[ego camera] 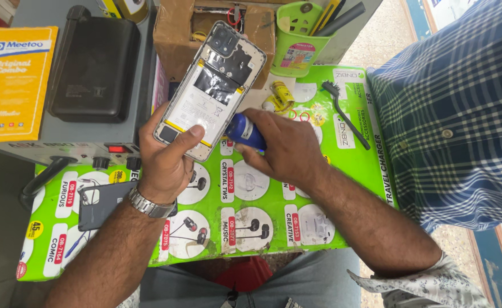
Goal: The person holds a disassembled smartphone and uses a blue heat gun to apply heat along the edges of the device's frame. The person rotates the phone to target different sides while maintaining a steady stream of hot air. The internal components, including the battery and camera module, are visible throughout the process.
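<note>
Held in the left hand [168, 157]: an opened phone [210, 90], back cover off, tilted up over the green mat [353, 165], thumb pressed on its lower edge, fingers wrapped behind. Closed in the right hand [282, 149]: a blue tool [245, 131], its tip touching the phone's lower right side. Worn on the left wrist: a metal watch [148, 204]. Lay on the mat at left, just beside the left forearm: a grey back cover [100, 204]. Stood behind the phone: a cardboard box [177, 34] and a green cup [299, 43] with tools. Lay near the mat's right edge: a black brush [345, 117]. Stood at far right: another person's plaid shirt [462, 108].
</note>
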